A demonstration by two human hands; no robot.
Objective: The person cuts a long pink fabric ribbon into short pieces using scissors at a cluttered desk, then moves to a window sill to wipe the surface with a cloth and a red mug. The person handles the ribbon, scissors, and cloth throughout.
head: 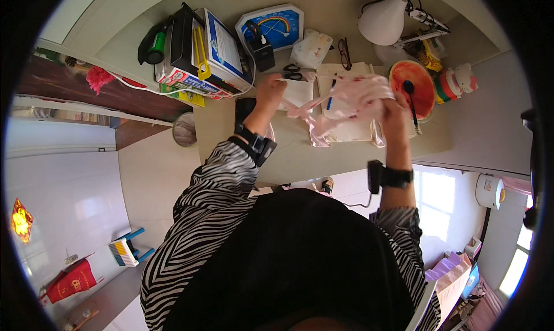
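Note:
A thin pink piece of cloth or plastic [357,95], patterned with darker red marks, is stretched above the desk between my hands. My left hand [272,90] pinches one strap-like end. On the right, my right hand [394,110] grips the bunched, wider part. Motion blurs the pink piece, so its exact kind is unclear. Under it lie an open notebook [346,132], a blue pen [330,102] and a white pad [298,90]. Black-handled scissors [293,72] rest just beyond my left hand. A halved watermelon [422,77] with a black spoon [408,88] sits beside my right hand.
Books and folders [205,58] stand at the desk's left, near a blue dial gauge [277,26] and a black charger [262,56]. A white crumpled packet [310,48], eyeglasses [344,54] and a white lamp [383,21] are at the back. A bin [185,129] stands left.

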